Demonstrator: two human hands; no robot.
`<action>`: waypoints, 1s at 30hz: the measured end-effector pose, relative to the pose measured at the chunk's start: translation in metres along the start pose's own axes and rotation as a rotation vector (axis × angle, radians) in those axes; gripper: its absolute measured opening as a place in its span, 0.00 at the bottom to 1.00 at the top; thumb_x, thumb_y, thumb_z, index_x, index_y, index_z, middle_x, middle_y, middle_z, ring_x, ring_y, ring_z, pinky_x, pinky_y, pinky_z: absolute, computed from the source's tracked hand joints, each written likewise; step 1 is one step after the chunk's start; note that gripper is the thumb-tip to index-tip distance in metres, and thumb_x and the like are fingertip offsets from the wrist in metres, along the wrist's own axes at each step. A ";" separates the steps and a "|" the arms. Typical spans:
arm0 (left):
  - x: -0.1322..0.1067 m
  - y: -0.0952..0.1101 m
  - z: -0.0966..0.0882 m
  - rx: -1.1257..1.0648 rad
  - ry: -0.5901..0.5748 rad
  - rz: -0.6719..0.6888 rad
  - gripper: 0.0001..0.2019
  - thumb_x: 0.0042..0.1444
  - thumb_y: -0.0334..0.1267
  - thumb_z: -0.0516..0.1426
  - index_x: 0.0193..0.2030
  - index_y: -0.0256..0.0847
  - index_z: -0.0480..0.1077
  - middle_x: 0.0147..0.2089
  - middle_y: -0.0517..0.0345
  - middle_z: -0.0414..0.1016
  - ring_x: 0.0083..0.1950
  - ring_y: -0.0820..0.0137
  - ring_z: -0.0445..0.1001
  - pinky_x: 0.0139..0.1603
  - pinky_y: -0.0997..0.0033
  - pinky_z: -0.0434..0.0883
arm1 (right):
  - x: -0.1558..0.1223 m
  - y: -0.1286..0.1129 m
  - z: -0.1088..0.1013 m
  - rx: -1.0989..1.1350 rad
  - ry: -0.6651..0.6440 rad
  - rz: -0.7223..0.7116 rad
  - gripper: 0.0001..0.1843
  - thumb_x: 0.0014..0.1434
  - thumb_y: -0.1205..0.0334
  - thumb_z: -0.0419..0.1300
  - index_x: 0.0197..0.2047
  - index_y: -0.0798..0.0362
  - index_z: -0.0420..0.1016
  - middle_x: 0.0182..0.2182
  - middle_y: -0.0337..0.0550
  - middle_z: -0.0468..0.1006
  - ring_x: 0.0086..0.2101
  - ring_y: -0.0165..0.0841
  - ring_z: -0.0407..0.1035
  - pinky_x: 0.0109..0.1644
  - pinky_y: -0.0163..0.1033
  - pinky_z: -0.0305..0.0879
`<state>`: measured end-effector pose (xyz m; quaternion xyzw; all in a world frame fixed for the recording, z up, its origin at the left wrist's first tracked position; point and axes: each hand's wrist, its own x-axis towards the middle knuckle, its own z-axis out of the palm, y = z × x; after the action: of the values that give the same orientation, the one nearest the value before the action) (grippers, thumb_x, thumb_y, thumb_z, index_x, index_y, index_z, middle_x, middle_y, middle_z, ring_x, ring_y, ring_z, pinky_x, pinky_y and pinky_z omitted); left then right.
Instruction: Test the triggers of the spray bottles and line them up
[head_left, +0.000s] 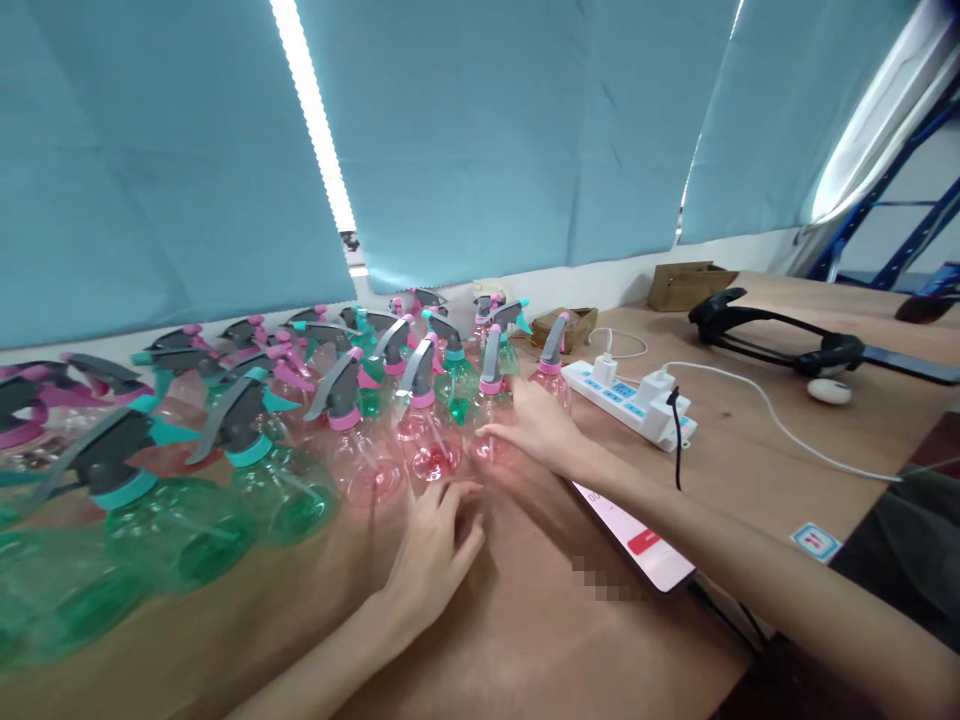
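My right hand [541,425] is wrapped round the side of a clear pink spray bottle [491,410], its thumb lying across the front and the other fingers mostly hidden behind. That bottle stands upright, with a grey trigger head and a pink collar. My left hand [433,548] rests low over the table, fingers loosely bent and apart, with nothing in it. Just beyond its fingertips stands another pink spray bottle [431,450], with a third pink spray bottle [364,465] to its left. A green spray bottle [281,485] with a teal collar stands farther left.
Several more pink and green spray bottles crowd the left and back of the table [525,620]. At right are a white power strip [630,405] with cables, a lit phone [637,540], a black headset [780,335] and a white mouse [829,391]. Cardboard boxes [686,287] stand behind.
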<state>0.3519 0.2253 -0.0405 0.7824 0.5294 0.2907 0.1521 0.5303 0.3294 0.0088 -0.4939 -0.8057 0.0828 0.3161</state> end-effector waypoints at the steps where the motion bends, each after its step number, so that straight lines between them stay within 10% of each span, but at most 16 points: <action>1: 0.000 0.000 0.000 0.013 0.002 -0.004 0.10 0.58 0.30 0.51 0.46 0.41 0.66 0.47 0.50 0.71 0.50 0.57 0.70 0.51 0.50 0.69 | 0.002 -0.001 0.001 -0.009 -0.002 0.008 0.23 0.52 0.56 0.67 0.47 0.56 0.67 0.43 0.54 0.75 0.45 0.49 0.70 0.46 0.51 0.66; 11: -0.002 -0.001 -0.002 -0.007 0.023 -0.028 0.10 0.58 0.31 0.51 0.45 0.42 0.68 0.45 0.51 0.72 0.49 0.57 0.71 0.51 0.51 0.69 | -0.009 -0.007 -0.007 -0.019 0.029 0.050 0.28 0.51 0.57 0.67 0.53 0.56 0.67 0.47 0.56 0.76 0.48 0.48 0.70 0.49 0.49 0.65; 14: -0.002 -0.001 -0.003 -0.021 0.006 -0.035 0.09 0.59 0.31 0.51 0.44 0.42 0.68 0.44 0.51 0.72 0.49 0.57 0.71 0.51 0.50 0.69 | -0.021 0.005 -0.025 0.009 0.091 0.127 0.09 0.58 0.56 0.61 0.39 0.51 0.74 0.36 0.45 0.80 0.36 0.40 0.74 0.41 0.44 0.67; 17: -0.003 -0.002 -0.003 -0.029 0.013 -0.025 0.09 0.59 0.31 0.51 0.45 0.43 0.68 0.45 0.52 0.72 0.49 0.58 0.71 0.51 0.50 0.69 | -0.023 0.026 -0.037 -0.007 0.189 0.237 0.15 0.60 0.49 0.58 0.28 0.50 0.73 0.29 0.44 0.78 0.32 0.41 0.73 0.38 0.45 0.65; 23: -0.003 -0.002 -0.002 -0.043 0.057 -0.004 0.08 0.60 0.31 0.51 0.44 0.44 0.68 0.44 0.54 0.73 0.48 0.59 0.71 0.51 0.51 0.70 | -0.003 0.063 -0.032 0.023 0.350 0.335 0.30 0.53 0.38 0.59 0.46 0.58 0.72 0.45 0.59 0.75 0.46 0.49 0.69 0.48 0.53 0.63; 30: -0.005 0.003 -0.004 -0.046 0.064 0.006 0.09 0.58 0.29 0.51 0.43 0.42 0.68 0.44 0.52 0.73 0.49 0.58 0.72 0.51 0.52 0.69 | 0.015 0.064 -0.016 0.199 0.305 0.263 0.22 0.58 0.43 0.58 0.42 0.54 0.76 0.41 0.50 0.80 0.40 0.41 0.74 0.44 0.43 0.66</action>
<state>0.3502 0.2190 -0.0378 0.7707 0.5247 0.3280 0.1522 0.5827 0.3710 -0.0004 -0.5681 -0.6650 0.1267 0.4680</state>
